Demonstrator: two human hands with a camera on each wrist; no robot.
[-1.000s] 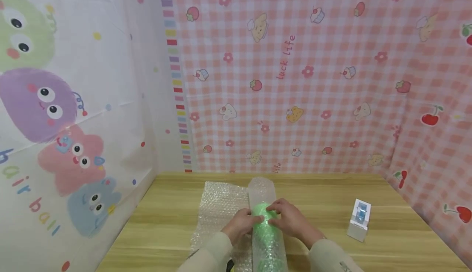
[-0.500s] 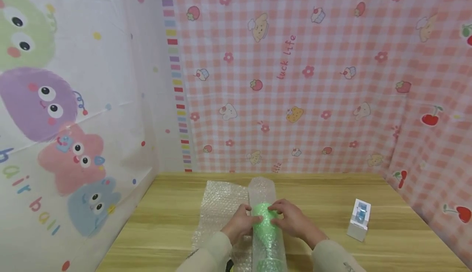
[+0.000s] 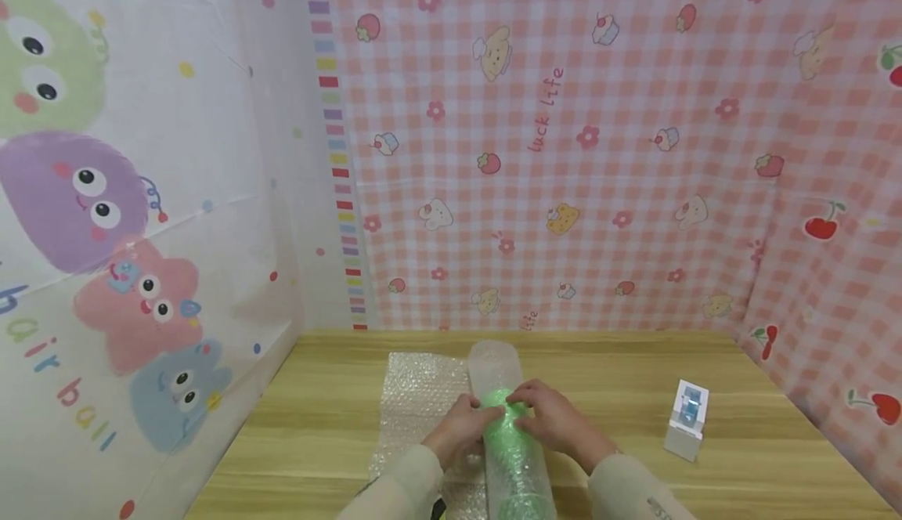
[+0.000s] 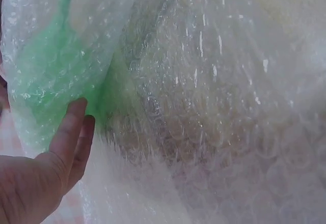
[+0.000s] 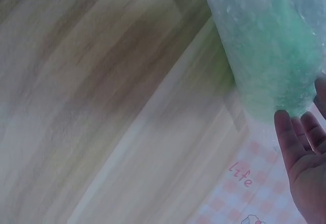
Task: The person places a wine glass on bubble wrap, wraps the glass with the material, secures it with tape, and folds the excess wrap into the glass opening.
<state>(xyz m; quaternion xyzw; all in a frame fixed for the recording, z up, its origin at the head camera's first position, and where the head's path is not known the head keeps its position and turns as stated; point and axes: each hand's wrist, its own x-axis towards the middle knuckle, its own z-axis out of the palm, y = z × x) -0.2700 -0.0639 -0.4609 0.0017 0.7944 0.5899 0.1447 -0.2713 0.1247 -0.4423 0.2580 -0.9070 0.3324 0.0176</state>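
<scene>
A green object [image 3: 504, 435] lies rolled in clear bubble wrap [image 3: 497, 362], pointing away from me on the table; the film blurs its kind. In the left wrist view the green shape [image 4: 56, 71] narrows to a thin stem-like part. My left hand [image 3: 458, 429] holds the roll from the left, thumb on top near the green end. From the right, my right hand [image 3: 557, 418] holds the same end, fingers bent over the film. The loose sheet of bubble wrap [image 3: 416, 399] spreads flat to the left, partly under my left forearm.
A white tape dispenser [image 3: 687, 420] with a blue-tinted roll stands at the right of the wooden table [image 3: 606, 363]. Something black and yellow [image 3: 438, 507] shows partly beside my left sleeve. Patterned cloths [image 3: 535, 191] hang at the back and sides.
The roll has turned slightly: its far end has shifted left and its near end right. Both hands keep their places on it, with only small movements.
</scene>
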